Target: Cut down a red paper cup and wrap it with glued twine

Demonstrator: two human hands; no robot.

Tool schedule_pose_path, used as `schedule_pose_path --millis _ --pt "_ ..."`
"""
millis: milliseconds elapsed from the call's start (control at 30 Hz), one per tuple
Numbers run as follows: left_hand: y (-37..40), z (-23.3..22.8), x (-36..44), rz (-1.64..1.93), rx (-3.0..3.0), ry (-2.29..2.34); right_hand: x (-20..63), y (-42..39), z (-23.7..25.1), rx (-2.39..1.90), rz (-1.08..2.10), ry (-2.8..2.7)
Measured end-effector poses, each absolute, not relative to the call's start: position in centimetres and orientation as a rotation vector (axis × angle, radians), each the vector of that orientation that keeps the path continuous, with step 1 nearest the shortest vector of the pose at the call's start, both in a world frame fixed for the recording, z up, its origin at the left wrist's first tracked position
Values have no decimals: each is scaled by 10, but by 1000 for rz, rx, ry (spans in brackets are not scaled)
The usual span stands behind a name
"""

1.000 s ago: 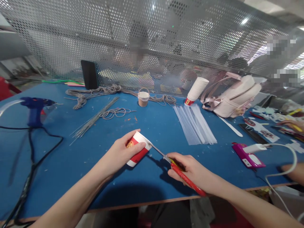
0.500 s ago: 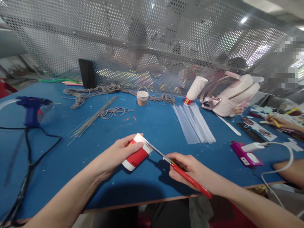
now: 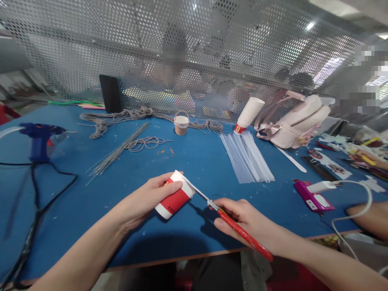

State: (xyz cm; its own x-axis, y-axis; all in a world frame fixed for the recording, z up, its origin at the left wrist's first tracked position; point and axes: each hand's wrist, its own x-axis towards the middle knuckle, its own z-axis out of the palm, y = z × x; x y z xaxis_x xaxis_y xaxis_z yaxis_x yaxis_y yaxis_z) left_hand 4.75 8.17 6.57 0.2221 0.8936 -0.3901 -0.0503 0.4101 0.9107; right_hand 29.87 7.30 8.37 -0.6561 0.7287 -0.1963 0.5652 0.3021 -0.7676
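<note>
Gripping a red-and-white paper cup (image 3: pixel 175 195) on its side just above the blue bench (image 3: pixel 194 161), the left hand (image 3: pixel 148 199) wraps thumb and fingers around the cup's wall, while the right hand (image 3: pixel 244 218) is closed on the red handles of a pair of scissors (image 3: pixel 230 221) whose blades meet the cup's open rim. From where an onlooker stands, the cutting looks barely begun: the blade tips sit at the lip, the red band of the wall appears whole, and no loose strip of paper shows, so most of the cut seems left to do.

Around the hands lie a fan of clear glue sticks (image 3: pixel 247 157), a bundle of thin wires (image 3: pixel 119 151), loops of grey cord (image 3: pixel 121 117), a small cup with a cord handle (image 3: pixel 181 124), a tilted stack of white cups (image 3: pixel 249 114), a blue glue gun (image 3: pixel 41 137) and a pink backpack (image 3: pixel 298 119). Another person's forearm (image 3: pixel 368 214) rests at the bench's right edge.

Compared with a second ago, the cup has turned slightly in the left hand, showing more of its red band, and the scissors have swung so their handles trail lower toward the bench edge.
</note>
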Motion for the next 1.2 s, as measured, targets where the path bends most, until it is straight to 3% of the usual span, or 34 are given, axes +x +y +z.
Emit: schedule_pose_path --millis 1200 --pt "79 69 53 813 1299 1417 294 74 82 -1186 1204 -2371"
